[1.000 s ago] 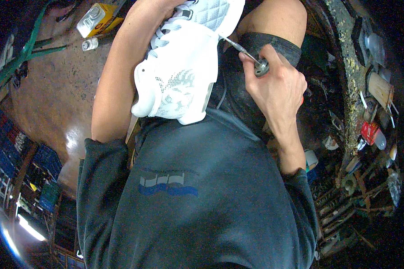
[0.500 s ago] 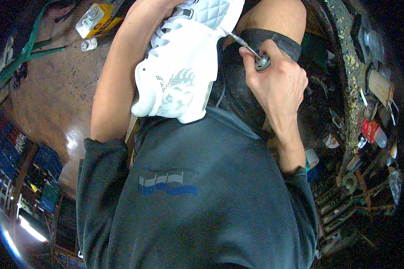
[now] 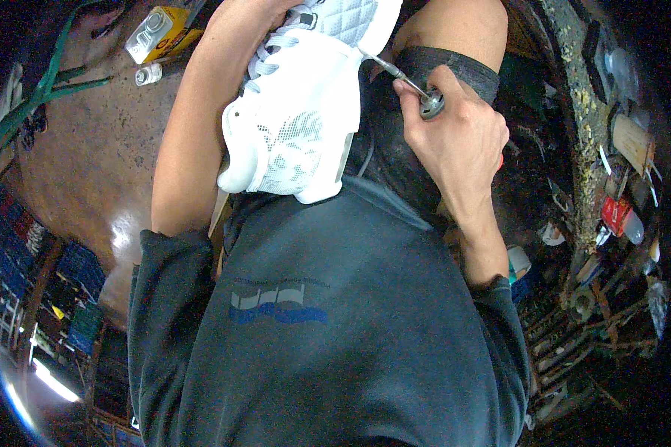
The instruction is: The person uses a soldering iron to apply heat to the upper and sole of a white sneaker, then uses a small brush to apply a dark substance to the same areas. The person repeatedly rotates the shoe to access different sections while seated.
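A white sneaker (image 3: 306, 89) with pale laces and a mesh patch lies tilted across my lap, its upper part cut off by the top edge. My left hand (image 3: 285, 4) reaches to the lace side of the sneaker; its fingers are out of view. My right hand (image 3: 462, 123) is closed round an awl (image 3: 397, 73) with a thin metal shaft and a round metal part by the thumb. The awl's tip meets the sneaker's edge beside the quilted area. A small red bit (image 3: 501, 160) shows at the outer side of my right hand.
A yellow and white container (image 3: 160, 36) and a small clear bottle (image 3: 148, 74) stand on the brown surface (image 3: 89, 149) at left. Green straps (image 3: 48, 86) hang at far left. On the right, a rough ledge (image 3: 581, 112) borders scattered scraps and a red packet (image 3: 616, 214).
My right hand and the awl have shifted slightly left and up. The red bit at the hand's outer side has come into sight. The sneaker has moved barely, a touch left.
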### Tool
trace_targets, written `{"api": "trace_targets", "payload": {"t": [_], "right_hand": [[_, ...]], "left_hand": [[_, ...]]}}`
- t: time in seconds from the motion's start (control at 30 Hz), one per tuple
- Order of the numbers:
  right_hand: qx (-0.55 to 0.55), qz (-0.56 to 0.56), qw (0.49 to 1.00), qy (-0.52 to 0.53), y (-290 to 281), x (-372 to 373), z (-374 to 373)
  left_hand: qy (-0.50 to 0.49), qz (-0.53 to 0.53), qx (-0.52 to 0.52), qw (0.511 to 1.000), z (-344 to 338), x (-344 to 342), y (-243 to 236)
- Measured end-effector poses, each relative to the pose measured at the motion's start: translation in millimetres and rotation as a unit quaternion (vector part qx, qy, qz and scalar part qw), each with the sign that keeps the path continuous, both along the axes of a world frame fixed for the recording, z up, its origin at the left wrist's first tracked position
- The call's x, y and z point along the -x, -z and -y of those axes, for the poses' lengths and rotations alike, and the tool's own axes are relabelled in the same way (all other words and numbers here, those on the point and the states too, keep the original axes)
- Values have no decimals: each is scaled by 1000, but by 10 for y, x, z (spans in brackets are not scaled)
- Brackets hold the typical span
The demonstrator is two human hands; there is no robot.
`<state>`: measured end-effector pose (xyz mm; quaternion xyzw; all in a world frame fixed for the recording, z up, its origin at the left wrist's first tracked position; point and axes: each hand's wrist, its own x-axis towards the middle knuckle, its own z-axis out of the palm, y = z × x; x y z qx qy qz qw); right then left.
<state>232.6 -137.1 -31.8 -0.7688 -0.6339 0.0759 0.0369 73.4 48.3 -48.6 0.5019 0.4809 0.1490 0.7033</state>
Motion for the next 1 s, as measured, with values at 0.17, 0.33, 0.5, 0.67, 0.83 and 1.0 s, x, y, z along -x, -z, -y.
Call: {"api": "trace_targets", "payload": {"t": [0.17,0.33,0.5,0.67,0.83,1.0], "right_hand": [[-29,9,999,18,6,-9,-59],[-23,3,999,45,-3,-10,-88],[-12,16,999,28,-11,18,-48],[1,21,1000,18,-19,10,-16],[-6,11,1000,24,-20,-62,-52],[-11,12,1000,25,-6,-73,-46]], "left_hand": [[18,32,-7,999,75,55,-131],[15,52,-4,999,85,56,-126],[7,31,0,999,70,11,-89],[3,34,-2,999,123,58,-128],[9,25,11,1000,79,29,-87],[-10,8,17,1000,37,10,-8]]}}
